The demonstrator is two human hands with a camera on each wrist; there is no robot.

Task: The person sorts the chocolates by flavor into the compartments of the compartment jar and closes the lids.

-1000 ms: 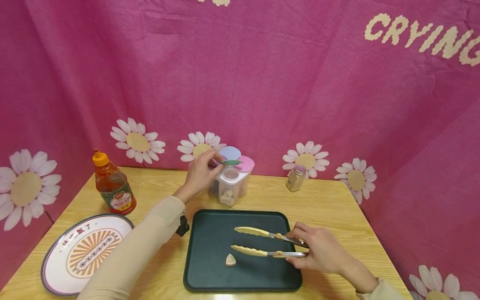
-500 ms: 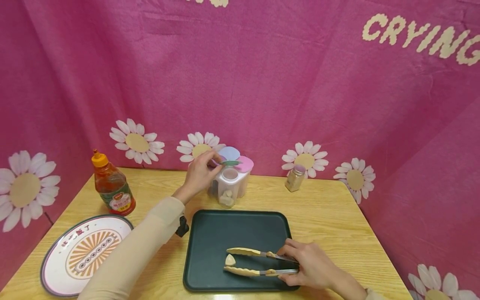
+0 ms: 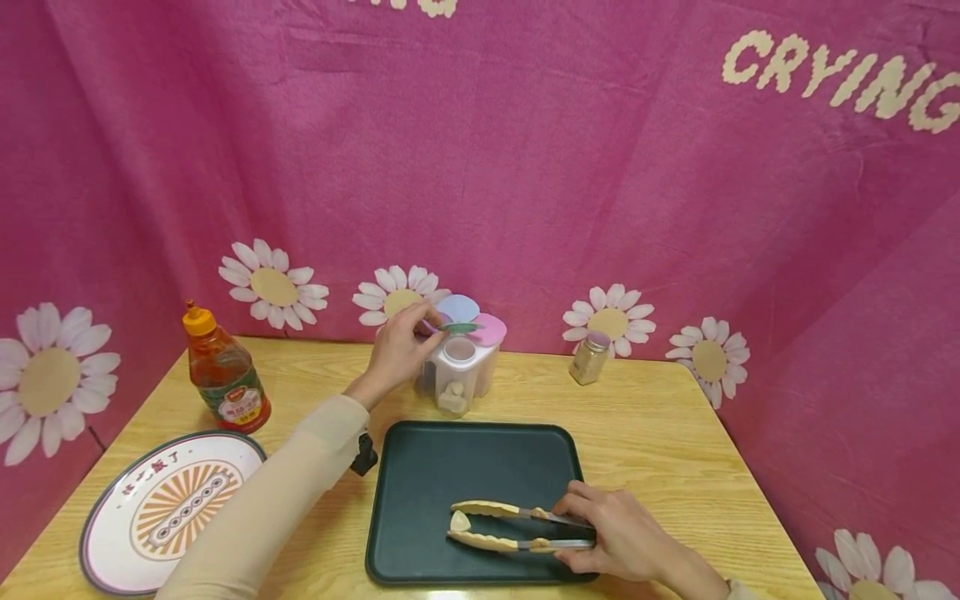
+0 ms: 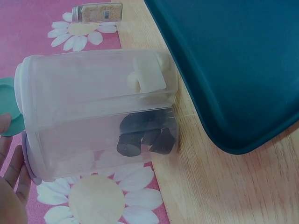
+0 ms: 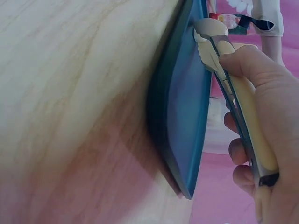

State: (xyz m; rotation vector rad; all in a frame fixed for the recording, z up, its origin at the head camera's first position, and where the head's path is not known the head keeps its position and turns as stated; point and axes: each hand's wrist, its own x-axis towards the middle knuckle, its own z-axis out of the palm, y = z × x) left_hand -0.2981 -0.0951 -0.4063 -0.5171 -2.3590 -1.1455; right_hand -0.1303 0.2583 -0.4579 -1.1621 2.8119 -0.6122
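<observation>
My right hand (image 3: 615, 537) grips cream-handled tongs (image 3: 510, 527) low over the dark green tray (image 3: 420, 467). The tong tips sit on either side of a small pale wedge of food (image 3: 459, 522). In the right wrist view the tongs (image 5: 233, 88) run along my curled fingers (image 5: 254, 70). My left hand (image 3: 401, 346) pinches the green lid flap (image 3: 461, 327) of a clear multi-compartment seasoning box (image 3: 461, 367) behind the tray. In the left wrist view the box (image 4: 98, 112) holds pale chunks (image 4: 147, 77) in one compartment and dark pieces (image 4: 145, 135) in another.
A red sauce bottle (image 3: 223, 371) with an orange cap stands at the back left. A patterned plate (image 3: 168, 504) lies at the front left. A small spice jar (image 3: 590, 356) stands by the pink daisy backdrop. The wooden table's right edge runs close to the curtain.
My right hand has moved the tongs down and left on the tray, and the tips have narrowed around the pale wedge. My left hand stays on the green lid flap.
</observation>
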